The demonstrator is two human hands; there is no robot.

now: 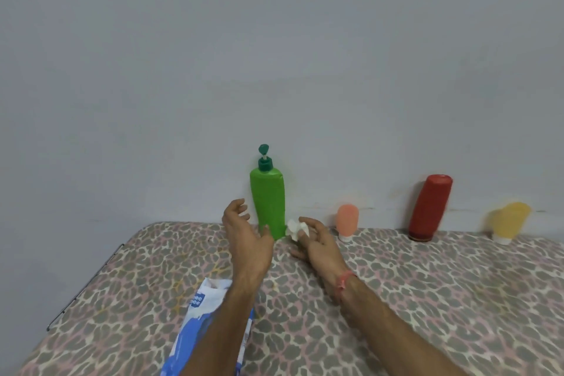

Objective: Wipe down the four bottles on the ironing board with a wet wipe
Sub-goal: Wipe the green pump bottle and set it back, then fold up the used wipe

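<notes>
A tall green pump bottle (pixel 268 195) stands upright at the back of the ironing board (pixel 427 299), against the wall. My left hand (pixel 244 232) hovers just left of it, fingers loosely curved, holding nothing. My right hand (pixel 317 243) is just right of the bottle's base and pinches a crumpled white wet wipe (pixel 295 228) that touches or nearly touches the bottle. Further right stand a small pink tube (pixel 347 221) on its white cap, a red bottle (pixel 429 210) upside down on its cap, and a yellow bottle (pixel 510 221), blurred, also on its white cap.
A blue and white wet wipe pack (pixel 203 320) lies on the board near the front left, partly under my left forearm. The board has a leopard-print cover; its left edge (pixel 88 281) drops off. A plain grey wall runs behind the bottles.
</notes>
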